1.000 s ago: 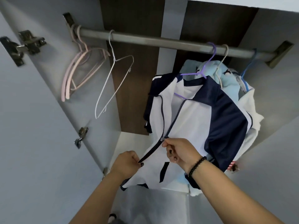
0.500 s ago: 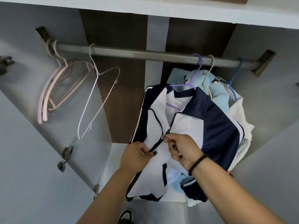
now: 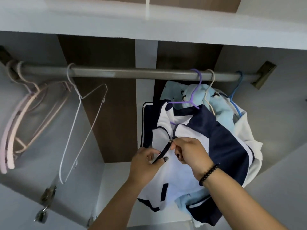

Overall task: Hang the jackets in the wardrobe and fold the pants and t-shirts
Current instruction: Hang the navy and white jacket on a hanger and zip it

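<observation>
Right hand [image 3: 189, 152] pinches the zipper pull [image 3: 170, 140]; left hand [image 3: 146, 161] grips the dark zipper tape just below it, at 7 o'clock of the pull. A second ago the pull sat lower on the white-and-navy jacket [image 3: 221, 146] — the front is closing. The jacket hangs on the purple hanger [image 3: 192, 100] from the rail [image 3: 132, 74]; empty white hanger [image 3: 83, 130] at 9 o'clock. Hanging looks nearly complete — judged.

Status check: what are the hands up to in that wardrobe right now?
Left hand pinches closed zipper. Right hand pinches slider. Navy-and-white jacket on purple hanger, half zipped. Nothing blocking.
</observation>
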`<action>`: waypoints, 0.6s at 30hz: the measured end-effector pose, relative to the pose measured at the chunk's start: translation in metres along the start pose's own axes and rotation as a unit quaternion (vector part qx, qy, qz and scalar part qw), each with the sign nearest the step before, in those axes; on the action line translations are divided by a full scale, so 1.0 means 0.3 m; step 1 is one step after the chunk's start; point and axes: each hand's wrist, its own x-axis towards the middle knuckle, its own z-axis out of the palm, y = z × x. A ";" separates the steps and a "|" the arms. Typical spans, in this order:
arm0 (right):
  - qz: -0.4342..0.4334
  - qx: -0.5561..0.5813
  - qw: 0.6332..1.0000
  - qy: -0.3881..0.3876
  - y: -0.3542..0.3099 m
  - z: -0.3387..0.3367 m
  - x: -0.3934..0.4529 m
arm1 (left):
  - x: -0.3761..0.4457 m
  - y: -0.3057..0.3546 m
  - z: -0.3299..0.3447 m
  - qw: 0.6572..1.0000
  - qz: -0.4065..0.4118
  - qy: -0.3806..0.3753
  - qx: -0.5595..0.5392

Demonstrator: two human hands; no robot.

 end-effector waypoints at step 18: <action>-0.021 0.039 0.996 0.076 0.069 0.049 0.017 | 0.102 -0.072 -0.011 0.998 0.010 -0.046 -0.034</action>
